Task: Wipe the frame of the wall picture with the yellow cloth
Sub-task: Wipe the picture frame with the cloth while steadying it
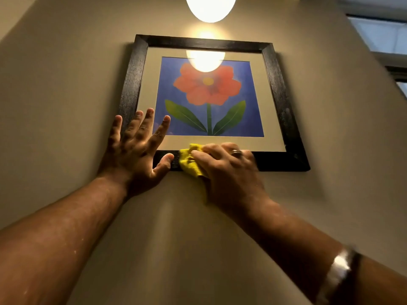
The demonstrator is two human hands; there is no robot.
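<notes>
A person's right hand (226, 164) presses a bunched yellow cloth (189, 160) against the bottom rail of a black wooden picture frame (284, 100) on a beige wall (66, 84). The left hand (136, 148), fingers spread, braces the lower-left corner. Pushing hard sideways could tilt or unhook it.

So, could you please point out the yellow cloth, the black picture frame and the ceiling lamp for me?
yellow cloth (189, 162): head view, bunched folds left of the right hand.
black picture frame (278, 89): head view, right side bar.
ceiling lamp (211, 6): head view, glowing globe.
</notes>
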